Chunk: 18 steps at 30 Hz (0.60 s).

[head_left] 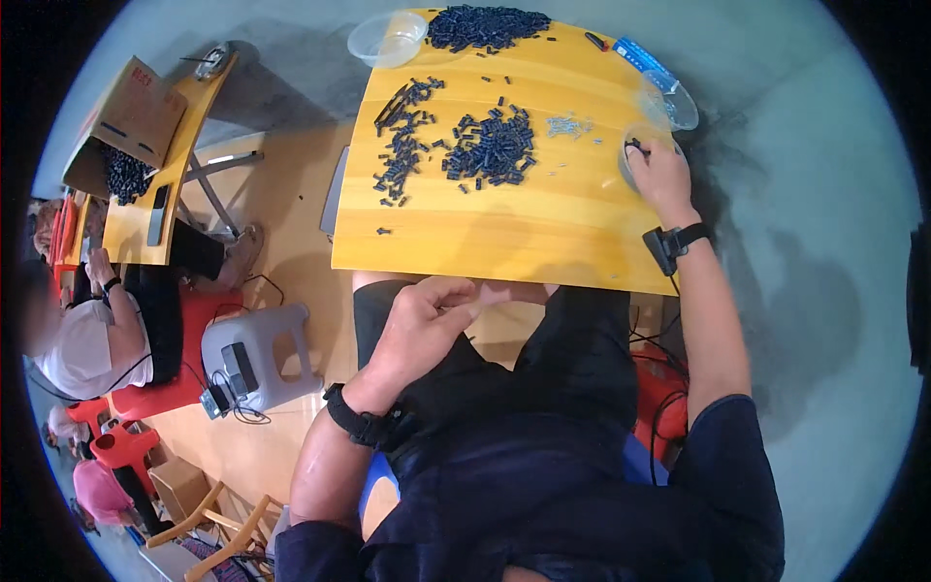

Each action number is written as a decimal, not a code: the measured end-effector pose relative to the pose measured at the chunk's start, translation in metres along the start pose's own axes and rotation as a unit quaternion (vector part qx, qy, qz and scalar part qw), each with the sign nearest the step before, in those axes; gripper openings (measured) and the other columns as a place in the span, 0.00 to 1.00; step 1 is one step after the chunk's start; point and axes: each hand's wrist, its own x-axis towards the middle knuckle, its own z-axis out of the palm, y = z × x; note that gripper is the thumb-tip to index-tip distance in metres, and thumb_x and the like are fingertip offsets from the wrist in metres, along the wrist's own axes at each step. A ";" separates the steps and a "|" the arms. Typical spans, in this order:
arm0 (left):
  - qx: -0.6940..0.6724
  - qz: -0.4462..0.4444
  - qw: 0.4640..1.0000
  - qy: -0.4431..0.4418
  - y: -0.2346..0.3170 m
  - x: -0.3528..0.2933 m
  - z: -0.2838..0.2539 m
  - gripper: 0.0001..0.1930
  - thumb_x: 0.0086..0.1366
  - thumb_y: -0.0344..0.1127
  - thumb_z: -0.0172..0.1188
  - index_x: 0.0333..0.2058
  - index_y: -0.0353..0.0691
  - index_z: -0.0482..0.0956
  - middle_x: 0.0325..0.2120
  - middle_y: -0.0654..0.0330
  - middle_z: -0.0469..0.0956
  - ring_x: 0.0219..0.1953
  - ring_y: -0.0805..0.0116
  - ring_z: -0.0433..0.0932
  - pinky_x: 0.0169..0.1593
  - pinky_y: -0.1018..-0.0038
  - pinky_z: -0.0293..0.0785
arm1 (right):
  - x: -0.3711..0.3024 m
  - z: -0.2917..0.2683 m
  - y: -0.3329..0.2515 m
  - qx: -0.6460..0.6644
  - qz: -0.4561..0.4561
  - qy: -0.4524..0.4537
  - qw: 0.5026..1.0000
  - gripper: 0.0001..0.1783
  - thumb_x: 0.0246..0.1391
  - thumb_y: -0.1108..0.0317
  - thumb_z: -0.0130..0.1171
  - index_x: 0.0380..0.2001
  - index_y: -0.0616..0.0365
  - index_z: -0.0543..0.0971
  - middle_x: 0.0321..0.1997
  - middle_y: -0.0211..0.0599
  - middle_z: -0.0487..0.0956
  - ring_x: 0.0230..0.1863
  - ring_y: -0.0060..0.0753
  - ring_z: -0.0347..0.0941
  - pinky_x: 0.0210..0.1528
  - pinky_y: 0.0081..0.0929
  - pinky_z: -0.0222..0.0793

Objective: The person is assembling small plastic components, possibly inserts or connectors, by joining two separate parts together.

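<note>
My right hand is over a clear plastic bowl at the table's right edge. Its fingertips are closed on a small black part. My left hand is in front of the table's near edge, above my lap, with thumb and fingers pressed together; whatever may be between them is too small to make out. On the yellow table lie a pile of short black parts, a looser scatter of black parts to its left, and small silvery pieces to its right.
A large black heap and a clear tub are at the far edge. A blue box and another clear container are at the far right. Leftward, a person sits at another table near a cardboard box and a grey stool.
</note>
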 end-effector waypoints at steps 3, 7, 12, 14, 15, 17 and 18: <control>0.000 0.005 1.000 0.010 -0.004 0.000 -0.001 0.14 0.60 0.26 0.59 0.45 0.28 0.75 0.38 0.57 0.78 0.41 0.73 0.76 0.47 0.78 0.72 | -0.011 0.020 -0.026 0.128 -0.094 -0.022 0.987 0.10 0.52 0.62 0.55 0.30 0.57 0.78 0.28 0.46 0.79 0.32 0.51 0.76 0.34 0.40 0.71; 0.018 -0.005 1.000 0.014 0.003 -0.001 -0.002 0.14 0.59 0.27 0.60 0.44 0.27 0.75 0.36 0.58 0.79 0.39 0.74 0.76 0.44 0.78 0.73 | -0.028 0.047 -0.068 0.201 -0.114 -0.091 0.969 0.08 0.51 0.65 0.55 0.31 0.58 0.78 0.29 0.48 0.79 0.32 0.52 0.76 0.34 0.40 0.70; 0.027 0.005 0.999 0.023 -0.004 0.002 -0.005 0.14 0.59 0.27 0.60 0.43 0.27 0.75 0.34 0.59 0.79 0.37 0.76 0.76 0.43 0.79 0.73 | -0.038 0.062 -0.109 0.263 -0.187 -0.135 0.937 0.07 0.52 0.68 0.53 0.31 0.58 0.77 0.31 0.49 0.78 0.35 0.53 0.75 0.36 0.42 0.70; 0.023 0.006 0.999 0.030 -0.005 0.002 -0.005 0.14 0.59 0.27 0.60 0.43 0.28 0.75 0.34 0.59 0.78 0.37 0.76 0.76 0.42 0.79 0.73 | -0.039 0.064 -0.125 0.270 -0.210 -0.129 0.931 0.08 0.52 0.67 0.53 0.33 0.57 0.77 0.31 0.50 0.78 0.35 0.53 0.75 0.36 0.44 0.70; 0.021 0.003 0.999 0.026 -0.005 0.002 -0.005 0.14 0.59 0.28 0.60 0.43 0.28 0.75 0.34 0.59 0.78 0.37 0.76 0.76 0.42 0.79 0.73 | -0.037 0.065 -0.132 0.245 -0.218 -0.143 0.934 0.09 0.52 0.66 0.52 0.34 0.57 0.77 0.30 0.50 0.78 0.35 0.53 0.75 0.36 0.45 0.70; 0.019 0.001 1.000 0.023 -0.004 0.002 -0.005 0.14 0.59 0.28 0.61 0.43 0.28 0.75 0.34 0.59 0.79 0.37 0.76 0.76 0.42 0.79 0.73 | -0.037 0.067 -0.143 0.219 -0.227 -0.157 0.936 0.10 0.53 0.65 0.52 0.35 0.56 0.77 0.30 0.50 0.78 0.34 0.54 0.75 0.36 0.46 0.70; 0.026 -0.001 0.999 0.024 -0.002 0.001 -0.005 0.14 0.59 0.28 0.61 0.43 0.28 0.75 0.34 0.58 0.79 0.37 0.76 0.76 0.42 0.79 0.73 | -0.038 0.065 -0.150 0.209 -0.232 -0.159 0.936 0.10 0.53 0.65 0.52 0.36 0.56 0.77 0.28 0.50 0.78 0.33 0.54 0.75 0.35 0.47 0.70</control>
